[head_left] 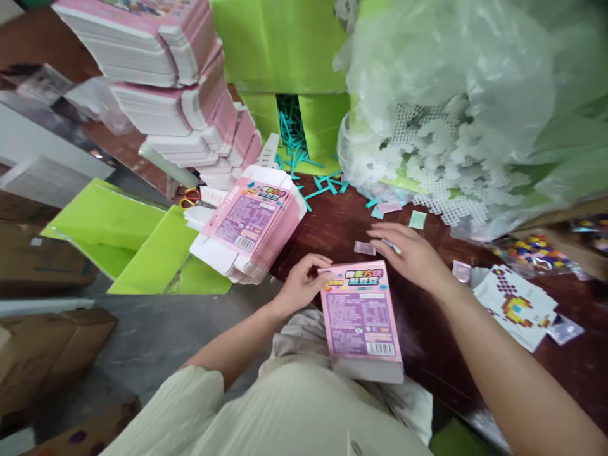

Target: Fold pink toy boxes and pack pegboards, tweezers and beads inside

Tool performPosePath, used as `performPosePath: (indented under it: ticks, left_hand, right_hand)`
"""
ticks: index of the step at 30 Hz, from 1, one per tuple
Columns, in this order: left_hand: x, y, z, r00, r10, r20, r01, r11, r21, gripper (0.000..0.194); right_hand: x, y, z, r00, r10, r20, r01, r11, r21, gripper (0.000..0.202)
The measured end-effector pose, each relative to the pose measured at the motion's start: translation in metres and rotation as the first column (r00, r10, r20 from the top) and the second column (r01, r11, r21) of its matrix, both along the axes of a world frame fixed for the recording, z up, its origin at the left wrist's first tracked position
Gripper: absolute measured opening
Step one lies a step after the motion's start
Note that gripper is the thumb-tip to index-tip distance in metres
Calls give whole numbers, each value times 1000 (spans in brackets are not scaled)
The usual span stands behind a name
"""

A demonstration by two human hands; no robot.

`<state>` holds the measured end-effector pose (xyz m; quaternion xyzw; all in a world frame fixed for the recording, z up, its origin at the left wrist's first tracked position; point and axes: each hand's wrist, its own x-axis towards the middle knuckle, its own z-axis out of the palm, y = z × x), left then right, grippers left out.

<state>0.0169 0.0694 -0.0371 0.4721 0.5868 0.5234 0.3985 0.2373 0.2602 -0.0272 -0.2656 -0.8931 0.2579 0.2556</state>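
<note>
My left hand pinches the pink box's top corner; its long axis runs toward me. Right hand lies flat, fingers spread, on small packets just beyond.

The dark red-brown wooden table carries a large clear plastic bag; left of this bag lie teal plastic sticks and flat pink cartons.

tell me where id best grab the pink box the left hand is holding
Probably by its two long side edges near the middle, coming from above. The pink box lies flat, printed face up, overhanging the near edge of the table, so its sides are free. The left hand already pinches the far left corner; the right hand rests just beyond the far end.
</note>
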Motion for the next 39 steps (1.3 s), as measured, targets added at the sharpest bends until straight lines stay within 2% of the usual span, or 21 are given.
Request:
performPosePath:
  ticks: [1,3,5,6,8,10,12,14,16,18,21,25,28,30,31,33,35,36,37,39]
  left_hand:
    - [-6,-4,1,999,-17,-30,17,1000,-18,28]
    - [-15,-11,4,986,-134,-95,129,990,-65,44]
    - [-20,-15,7,957,-240,-162,223,968,-117,45]
    - [-23,-16,8,947,-257,-195,233,963,-137,41]
    - [-25,-14,8,937,-248,-248,213,964,-158,31]
    - [-26,-12,7,927,-253,-279,215,963,-161,25]
    - [-24,-8,4,921,-263,-289,225,962,-158,17]
    - [-22,-3,0,928,-244,-281,211,967,-144,13]
    - [-19,4,-5,950,-168,-262,141,983,-121,13]
    - [-17,12,-12,971,-31,-239,6,994,-106,16]
    - [-16,22,-20,957,134,-257,-161,983,-87,29]
    - [-14,16,-28,920,174,-352,-197,980,-33,36]
    - [-10,-3,-27,849,198,-490,-241,970,-25,40]
    - [-6,-14,-23,718,182,-672,-251,968,-7,45]
    - [-3,-16,-19,639,135,-757,-204,979,2,48]
    - [4,-12,-10,500,-46,-865,28,999,-37,61]
    - [10,1,-1,380,-267,-886,312,938,-149,77]
    - [13,8,1,326,-350,-878,402,892,-206,82]
    - [16,15,3,288,-400,-870,443,861,-249,85]
    - [20,23,5,263,-436,-860,443,847,-294,83]
  right_hand:
    - [-31,15,-1,996,42,72,-45,998,48,35]
    - [-93,40,0,956,109,274,-148,981,125,42]
    - [-147,57,2,924,157,349,-221,963,152,47]
    - [-169,63,3,913,155,377,-231,959,163,47]
    - [-198,70,1,899,135,417,-229,956,183,44]
    - [-207,71,-2,891,113,439,-221,954,202,43]
    - [-199,67,-8,894,92,439,-205,955,217,45]
    - [-176,61,-14,900,56,432,-166,961,220,48]
    - [-149,57,-19,902,18,431,-120,970,211,50]
    - [-123,56,-25,905,5,426,-100,974,202,49]
    - [-101,59,-34,914,53,402,-144,969,199,45]
    - [-90,70,-46,918,144,369,-225,956,187,44]
    - [-77,81,-53,932,105,348,-195,952,237,49]
    - [-67,89,-54,928,115,356,-227,929,292,51]
    - [-64,92,-53,921,133,366,-257,914,314,51]
    - [-64,95,-49,906,155,394,-297,896,330,48]
    - [-70,94,-44,898,135,418,-287,901,325,43]
    - [-73,93,-42,895,123,429,-277,907,318,41]
    - [-77,92,-39,893,114,436,-268,912,311,40]
    - [-80,88,-31,892,95,442,-251,917,309,39]
